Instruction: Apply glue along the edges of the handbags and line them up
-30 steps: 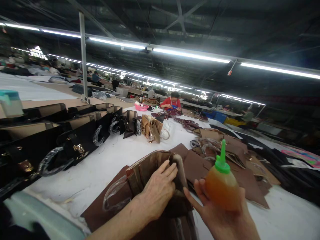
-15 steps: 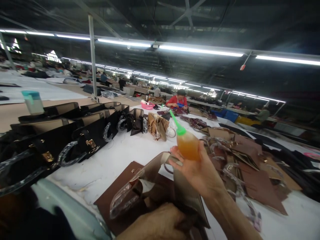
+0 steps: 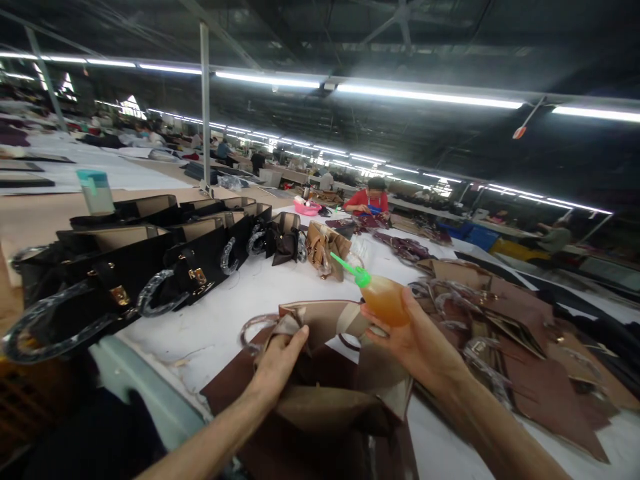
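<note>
My right hand (image 3: 415, 340) grips an orange glue bottle (image 3: 384, 300) with a green nozzle that points left and up. It hovers over an unfinished brown handbag (image 3: 325, 393) lying open on the white table (image 3: 235, 313). My left hand (image 3: 277, 360) pinches the bag's left upper edge, close to its plastic-wrapped handle (image 3: 250, 328). The bag's tan lining faces up between my hands.
A row of black handbags (image 3: 150, 267) with gold clasps lines the left. Brown bag panels (image 3: 500, 320) pile up at the right. Small brown bags (image 3: 320, 247) stand farther back. A teal-capped bottle (image 3: 96, 190) stands far left. A person in red (image 3: 373, 199) works at the table's far end.
My left hand has come up from the bottom edge and taken the bag's left rim. The right hand has tipped the bottle so its nozzle points more to the left and lower.
</note>
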Demonstrator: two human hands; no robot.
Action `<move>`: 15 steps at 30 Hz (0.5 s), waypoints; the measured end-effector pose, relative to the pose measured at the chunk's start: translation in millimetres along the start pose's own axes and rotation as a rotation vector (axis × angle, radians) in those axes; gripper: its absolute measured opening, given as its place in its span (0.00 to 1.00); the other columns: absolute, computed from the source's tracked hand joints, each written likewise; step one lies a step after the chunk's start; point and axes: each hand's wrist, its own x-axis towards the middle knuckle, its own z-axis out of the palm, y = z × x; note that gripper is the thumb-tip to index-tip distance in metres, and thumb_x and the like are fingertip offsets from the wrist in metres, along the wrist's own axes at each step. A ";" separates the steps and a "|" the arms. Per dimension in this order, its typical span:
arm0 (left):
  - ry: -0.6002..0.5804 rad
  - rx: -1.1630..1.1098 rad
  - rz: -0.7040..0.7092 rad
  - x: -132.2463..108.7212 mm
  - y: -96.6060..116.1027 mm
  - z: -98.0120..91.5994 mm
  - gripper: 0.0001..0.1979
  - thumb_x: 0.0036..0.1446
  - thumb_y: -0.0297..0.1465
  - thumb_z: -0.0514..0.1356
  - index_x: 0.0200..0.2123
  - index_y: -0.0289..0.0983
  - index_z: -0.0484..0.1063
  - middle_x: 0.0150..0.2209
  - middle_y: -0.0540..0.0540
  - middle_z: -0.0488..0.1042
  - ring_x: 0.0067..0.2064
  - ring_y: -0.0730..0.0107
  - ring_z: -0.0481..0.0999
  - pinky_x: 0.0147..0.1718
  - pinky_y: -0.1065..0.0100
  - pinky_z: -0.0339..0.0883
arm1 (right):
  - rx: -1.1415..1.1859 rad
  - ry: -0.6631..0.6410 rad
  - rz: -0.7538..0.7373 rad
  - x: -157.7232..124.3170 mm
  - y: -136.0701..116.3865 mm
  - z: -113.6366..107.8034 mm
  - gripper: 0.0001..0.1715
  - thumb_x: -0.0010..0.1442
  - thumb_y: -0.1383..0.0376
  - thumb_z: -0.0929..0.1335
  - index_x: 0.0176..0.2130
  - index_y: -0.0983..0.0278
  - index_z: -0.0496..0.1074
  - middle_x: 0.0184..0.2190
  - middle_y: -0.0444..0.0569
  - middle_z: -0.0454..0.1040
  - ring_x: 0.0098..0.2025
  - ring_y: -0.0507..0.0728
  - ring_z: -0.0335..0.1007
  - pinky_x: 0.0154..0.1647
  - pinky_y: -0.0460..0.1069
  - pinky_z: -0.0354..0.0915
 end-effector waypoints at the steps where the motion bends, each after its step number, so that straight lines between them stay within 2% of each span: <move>1: -0.001 0.186 0.118 10.8 2.1 -11.8 0.28 0.57 0.51 0.45 0.28 0.36 0.73 0.27 0.44 0.74 0.31 0.62 0.74 0.27 0.66 0.64 | 0.007 0.000 0.032 -2.5 -0.5 3.8 0.25 0.59 0.46 0.63 0.47 0.58 0.72 0.46 0.49 0.75 0.55 0.63 0.61 0.56 0.63 0.51; 2: -0.012 0.335 0.248 21.1 3.9 -22.8 0.26 0.59 0.47 0.44 0.28 0.36 0.73 0.27 0.45 0.75 0.30 0.62 0.74 0.27 0.66 0.64 | 0.018 0.004 0.064 -5.5 -0.5 8.4 0.25 0.59 0.46 0.63 0.47 0.58 0.72 0.44 0.50 0.75 0.56 0.63 0.60 0.55 0.64 0.52; 5: -0.094 0.478 0.454 42.5 4.1 -43.9 0.15 0.56 0.39 0.52 0.29 0.36 0.74 0.30 0.46 0.76 0.33 0.64 0.74 0.33 0.68 0.64 | 0.072 0.010 0.138 -16.5 2.1 23.7 0.26 0.58 0.46 0.63 0.48 0.59 0.71 0.44 0.52 0.75 0.57 0.63 0.57 0.56 0.66 0.50; 7: -0.163 0.525 0.537 45.3 -2.0 -44.4 0.11 0.53 0.38 0.58 0.27 0.37 0.73 0.28 0.46 0.75 0.33 0.63 0.74 0.35 0.67 0.63 | 0.105 -0.011 0.154 -22.8 5.6 31.3 0.27 0.59 0.46 0.63 0.49 0.58 0.71 0.48 0.51 0.73 0.57 0.63 0.57 0.57 0.65 0.50; 9: -0.176 0.624 0.665 40.6 -11.7 -36.1 0.12 0.55 0.37 0.57 0.26 0.36 0.71 0.27 0.44 0.74 0.32 0.62 0.73 0.34 0.65 0.63 | 0.112 -0.032 0.148 -26.0 8.8 34.1 0.27 0.59 0.46 0.63 0.49 0.58 0.70 0.50 0.51 0.72 0.57 0.63 0.58 0.57 0.65 0.49; 12: -0.041 0.700 0.878 27.7 -22.9 -17.1 0.13 0.59 0.37 0.52 0.27 0.36 0.68 0.29 0.43 0.73 0.34 0.61 0.73 0.33 0.64 0.63 | 0.108 -0.005 0.127 -25.0 9.7 29.3 0.26 0.58 0.46 0.64 0.49 0.58 0.71 0.50 0.51 0.72 0.57 0.64 0.58 0.58 0.64 0.49; 13: 0.046 0.652 0.878 23.6 -23.4 -11.0 0.12 0.59 0.38 0.52 0.29 0.36 0.67 0.30 0.43 0.72 0.35 0.61 0.73 0.33 0.64 0.64 | 0.109 0.015 0.123 -23.8 8.9 26.2 0.27 0.58 0.46 0.64 0.49 0.58 0.71 0.49 0.51 0.73 0.57 0.64 0.58 0.57 0.64 0.50; 15: 0.226 0.438 0.680 17.7 -18.3 -0.1 0.14 0.55 0.42 0.56 0.35 0.36 0.64 0.33 0.44 0.72 0.36 0.60 0.72 0.34 0.64 0.65 | 0.121 0.055 0.119 -21.7 6.6 20.1 0.28 0.58 0.46 0.64 0.49 0.60 0.71 0.47 0.53 0.74 0.57 0.64 0.57 0.57 0.63 0.51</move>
